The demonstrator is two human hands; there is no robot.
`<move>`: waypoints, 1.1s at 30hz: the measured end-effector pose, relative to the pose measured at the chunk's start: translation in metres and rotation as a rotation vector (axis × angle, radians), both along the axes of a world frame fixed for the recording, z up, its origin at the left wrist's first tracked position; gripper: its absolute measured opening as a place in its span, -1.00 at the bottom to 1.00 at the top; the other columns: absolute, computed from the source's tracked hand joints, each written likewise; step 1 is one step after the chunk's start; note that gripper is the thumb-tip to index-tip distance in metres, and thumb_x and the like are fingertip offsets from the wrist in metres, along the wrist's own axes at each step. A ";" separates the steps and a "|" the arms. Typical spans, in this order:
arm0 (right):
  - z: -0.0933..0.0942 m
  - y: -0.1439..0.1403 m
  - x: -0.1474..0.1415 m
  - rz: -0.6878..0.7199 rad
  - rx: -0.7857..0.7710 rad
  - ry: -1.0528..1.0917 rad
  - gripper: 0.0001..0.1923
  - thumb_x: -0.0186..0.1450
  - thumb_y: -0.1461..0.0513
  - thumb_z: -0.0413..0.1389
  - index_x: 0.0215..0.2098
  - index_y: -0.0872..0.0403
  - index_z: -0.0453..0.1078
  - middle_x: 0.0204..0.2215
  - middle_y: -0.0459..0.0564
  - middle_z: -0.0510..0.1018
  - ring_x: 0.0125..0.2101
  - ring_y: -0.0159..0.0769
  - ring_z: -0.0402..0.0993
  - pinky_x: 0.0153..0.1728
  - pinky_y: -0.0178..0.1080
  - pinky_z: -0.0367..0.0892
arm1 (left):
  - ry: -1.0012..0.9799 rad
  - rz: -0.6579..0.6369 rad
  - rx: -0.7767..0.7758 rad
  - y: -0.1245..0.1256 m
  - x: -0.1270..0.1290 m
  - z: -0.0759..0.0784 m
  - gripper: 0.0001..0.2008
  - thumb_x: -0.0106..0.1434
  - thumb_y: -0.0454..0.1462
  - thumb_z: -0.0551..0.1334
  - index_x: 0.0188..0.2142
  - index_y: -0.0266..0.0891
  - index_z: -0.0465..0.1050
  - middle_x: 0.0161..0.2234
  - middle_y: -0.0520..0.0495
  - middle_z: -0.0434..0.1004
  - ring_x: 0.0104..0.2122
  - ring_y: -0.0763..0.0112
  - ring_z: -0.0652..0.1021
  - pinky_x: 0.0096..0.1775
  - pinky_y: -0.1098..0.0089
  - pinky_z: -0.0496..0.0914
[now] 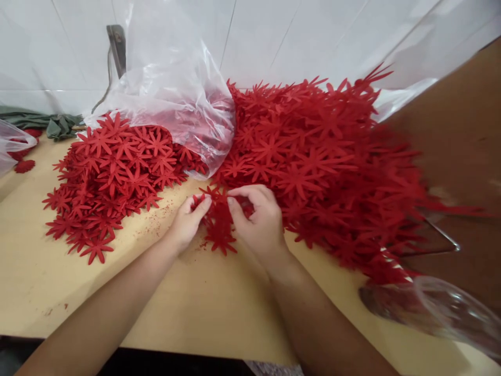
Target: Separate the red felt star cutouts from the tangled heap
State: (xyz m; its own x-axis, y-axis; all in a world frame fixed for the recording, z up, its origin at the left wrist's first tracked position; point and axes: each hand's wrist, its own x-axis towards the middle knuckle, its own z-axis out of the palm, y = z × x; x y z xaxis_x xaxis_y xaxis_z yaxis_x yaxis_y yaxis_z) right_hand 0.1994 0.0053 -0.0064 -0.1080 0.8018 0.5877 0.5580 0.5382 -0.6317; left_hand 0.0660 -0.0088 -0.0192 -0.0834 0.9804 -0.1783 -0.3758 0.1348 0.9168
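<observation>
A small stack of red star-shaped felt flower cutouts stands between my two hands at the middle of the light wooden table. My left hand pinches its left side with thumb and fingers. My right hand curls over its right side, fingers closed on the pieces. A big heap of the same red cutouts lies just behind and to the right of my hands. Another spread pile sits to the left.
A clear plastic bag rests between the two piles against the white tiled wall. Another clear bag lies at the right front. A green cloth and a small bag with red pieces sit at the far left.
</observation>
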 end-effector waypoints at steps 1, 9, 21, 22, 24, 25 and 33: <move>0.003 -0.005 -0.004 0.133 -0.115 0.040 -0.82 0.20 0.20 0.00 -0.40 0.14 0.37 -0.46 0.03 0.44 -0.40 -0.30 0.35 -0.34 -0.20 0.31 | -0.059 -0.007 -0.020 0.002 0.000 0.000 -0.79 0.05 -0.20 0.27 -0.34 -0.27 0.40 -0.41 0.05 0.45 -0.40 0.55 0.43 -0.24 0.44 0.31; 0.000 -0.014 -0.013 0.520 -0.459 -0.176 -0.80 0.22 0.23 -0.03 -0.48 0.11 0.38 -0.50 -0.06 0.44 -0.45 -0.40 0.32 -0.38 -0.31 0.22 | -0.336 -0.001 -0.100 0.004 -0.011 0.000 -0.83 0.09 -0.24 0.24 -0.32 -0.29 0.40 -0.39 -0.01 0.52 -0.40 0.50 0.50 -0.21 0.40 0.36; -0.014 -0.006 -0.011 0.239 -0.486 0.248 -0.67 0.09 0.07 0.16 -0.27 0.08 0.26 -0.28 0.05 0.45 -0.30 -0.30 0.42 -0.35 -0.25 0.38 | -0.121 -0.024 -0.031 -0.002 -0.004 -0.004 -0.79 -0.14 -0.32 0.35 -0.43 -0.30 0.46 -0.50 0.06 0.50 -0.51 0.60 0.43 -0.32 0.46 0.33; -0.015 -0.007 -0.012 0.265 -0.510 0.264 -0.66 0.10 0.07 0.16 -0.24 0.08 0.26 -0.25 0.07 0.46 -0.27 -0.28 0.43 -0.31 -0.23 0.40 | -0.103 -0.023 -0.025 -0.002 -0.003 -0.004 -0.79 -0.14 -0.32 0.35 -0.44 -0.30 0.46 -0.50 0.06 0.50 -0.51 0.60 0.43 -0.31 0.46 0.33; -0.015 -0.008 -0.013 0.310 -0.556 0.274 -0.68 0.12 0.07 0.14 -0.25 0.08 0.27 -0.25 0.07 0.48 -0.25 -0.26 0.45 -0.27 -0.19 0.41 | -0.075 -0.020 -0.014 -0.002 -0.002 -0.003 -0.82 -0.12 -0.31 0.34 -0.45 -0.31 0.45 -0.50 0.05 0.51 -0.48 0.58 0.44 -0.27 0.45 0.33; -0.015 -0.008 -0.014 0.326 -0.564 0.283 -0.69 0.12 0.07 0.13 -0.26 0.09 0.28 -0.26 0.07 0.49 -0.25 -0.26 0.45 -0.25 -0.18 0.40 | -0.062 -0.017 -0.015 -0.002 -0.002 -0.003 -0.82 -0.09 -0.30 0.33 -0.44 -0.30 0.44 -0.49 0.04 0.51 -0.46 0.57 0.44 -0.26 0.43 0.33; -0.013 -0.006 -0.017 0.363 -0.602 0.529 -0.69 0.03 0.03 0.18 -0.37 0.06 0.32 -0.45 -0.06 0.51 -0.43 -0.37 0.44 -0.34 -0.25 0.41 | 0.101 -0.088 0.041 -0.004 -0.005 -0.001 -0.70 -0.03 -0.07 0.29 -0.52 -0.28 0.36 -0.60 0.10 0.39 -0.55 0.60 0.36 -0.39 0.48 0.28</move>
